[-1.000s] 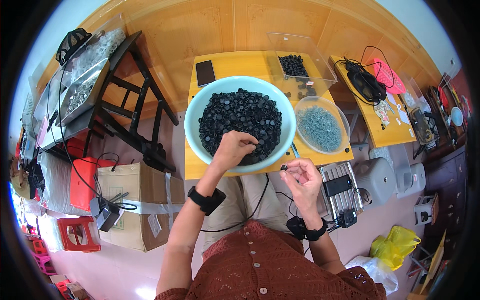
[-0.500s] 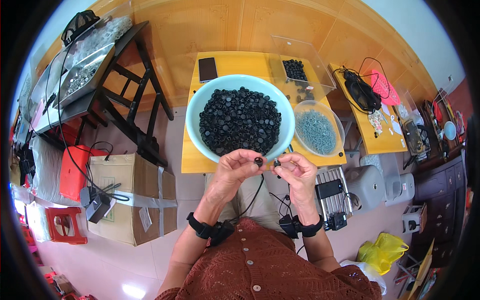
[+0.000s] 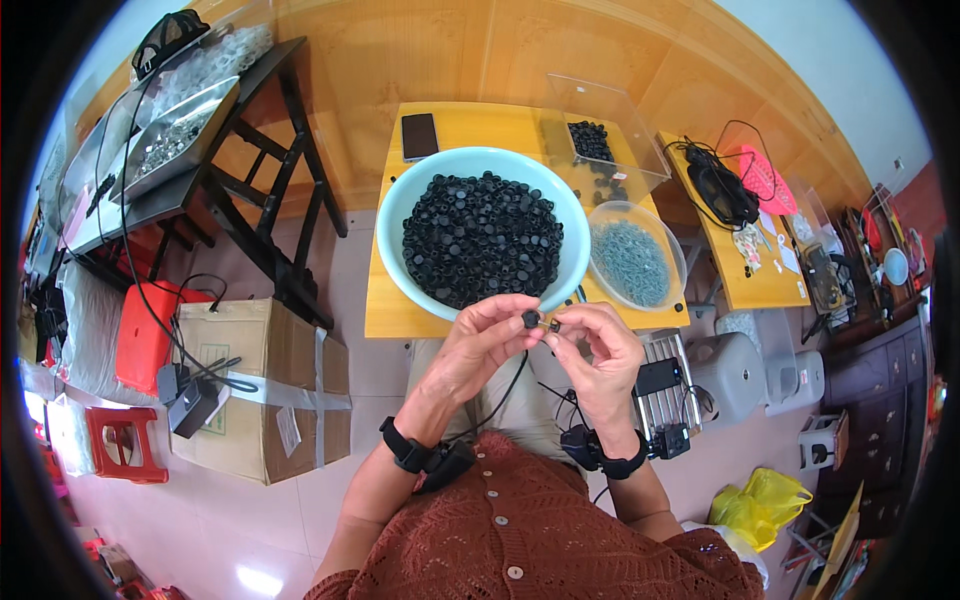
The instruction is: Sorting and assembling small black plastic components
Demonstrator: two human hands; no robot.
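Over the tabletop's (image 3: 388,322) near edge, the left hand (image 3: 478,347) pinches a black cap (image 3: 531,319) and the right hand (image 3: 602,345) pinches a small dark piece (image 3: 554,326) just beside it; contact is unclear. Fingertip holds probably keep both parts visible. The basin (image 3: 391,240) of loose caps (image 3: 480,240) reaches the near edge, the tub (image 3: 677,255) of screws (image 3: 630,262) sits by the right edge, presumably for easy reach.

Smooth round pale-blue plastic basin (image 3: 391,235), small round black plastic caps (image 3: 482,240), thin grey metal screws (image 3: 630,262), smooth yellow wooden surface (image 3: 470,125)
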